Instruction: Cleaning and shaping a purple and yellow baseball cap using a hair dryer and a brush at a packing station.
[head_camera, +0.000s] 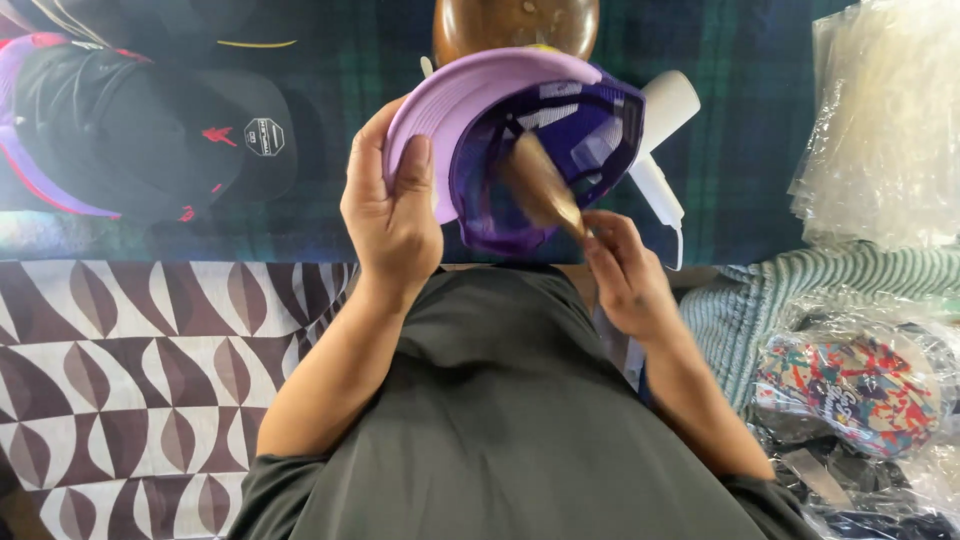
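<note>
Left hand (392, 215) clamped on lilac brim of purple cap (520, 140), held upturned before white steamer (660, 150). Right hand (622, 275) pinches brown wooden tool (540, 185) inside crown. Judged mid-shaping; unfinished.

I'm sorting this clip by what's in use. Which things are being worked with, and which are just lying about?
In hand:
purple cap, its brim in the left hand
brown piece inside the cap, held by the right hand

Lying about:
black cap
white tool
wooden form
plastic bags
bagged patterned cap
</note>
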